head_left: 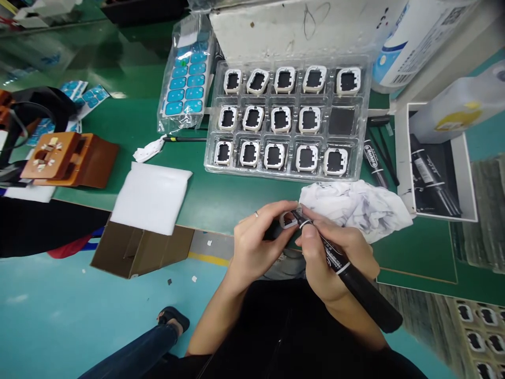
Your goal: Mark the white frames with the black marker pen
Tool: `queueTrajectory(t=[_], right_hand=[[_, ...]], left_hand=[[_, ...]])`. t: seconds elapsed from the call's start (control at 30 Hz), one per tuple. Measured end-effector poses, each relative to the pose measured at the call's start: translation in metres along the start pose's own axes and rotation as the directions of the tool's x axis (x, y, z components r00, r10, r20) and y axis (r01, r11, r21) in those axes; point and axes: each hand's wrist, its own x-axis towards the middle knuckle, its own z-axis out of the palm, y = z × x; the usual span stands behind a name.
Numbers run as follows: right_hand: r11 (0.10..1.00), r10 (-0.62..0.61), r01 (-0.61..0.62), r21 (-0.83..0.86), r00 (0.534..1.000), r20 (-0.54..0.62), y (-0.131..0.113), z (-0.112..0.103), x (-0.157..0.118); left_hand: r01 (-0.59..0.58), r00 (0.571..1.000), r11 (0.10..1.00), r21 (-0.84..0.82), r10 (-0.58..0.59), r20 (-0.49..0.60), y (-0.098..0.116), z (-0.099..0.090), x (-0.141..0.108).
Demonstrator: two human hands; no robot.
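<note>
My left hand pinches a small white watch-case-like frame between thumb and fingers, just off the bench's front edge. In my right hand is a black marker, its tip at the right side of that frame. Whether the tip touches the frame I cannot tell. Beyond the hands lies a clear plastic tray with rows of similar white frames; one pocket at the right of its middle row holds no frame. A crumpled white cloth lies close to my right hand.
An open white box with another marker and a bottle stands right. Left are a white foam sheet, bagged blue stickers and an orange fixture. A cardboard box sits below; a person's foot shows nearby.
</note>
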Motion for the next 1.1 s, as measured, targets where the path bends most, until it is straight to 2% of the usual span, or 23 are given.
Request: queueTrajectory(t=[0.1,0.27,0.33,0.47,0.67,0.83,1.1], right_hand=[[0.999,-0.038,0.039,-0.022,0.999,0.016,0.0017,-0.0006,-0.0001],[0.969,-0.217,0.221,-0.108,0.975,0.044,0.0053,0.0009,0.0017],[0.973,-0.201,0.205,-0.101,0.978,0.054,0.0058,0.0012,0.0017],[0.994,-0.096,0.097,-0.04,0.995,0.014,0.0066,0.0002,0.0006],[0.983,-0.175,0.178,-0.036,0.982,0.07,0.0083,-0.0026,0.0016],[0.985,-0.168,0.17,-0.035,0.985,0.046,0.0073,-0.0018,0.0014],[0.99,-0.125,0.13,-0.06,0.989,0.078,0.005,-0.0028,0.0037]], left_hand=[[0.011,1.0,1.0,0.027,-0.011,-0.014,0.0014,0.0018,-0.001],[0.03,0.999,0.999,0.026,-0.029,-0.034,0.0022,0.0023,-0.0023],[0.032,0.999,0.999,0.006,-0.032,-0.032,0.0018,0.0015,-0.0027],[0.061,0.998,0.998,-0.012,-0.061,-0.018,0.0016,0.0007,-0.0042],[0.062,0.998,0.997,-0.038,-0.063,-0.031,0.0009,0.0007,-0.0068],[0.039,0.998,0.999,-0.018,-0.039,-0.042,-0.0003,0.0016,-0.0083],[0.015,0.999,1.0,-0.017,-0.015,-0.03,0.0006,-0.0012,-0.0056]])
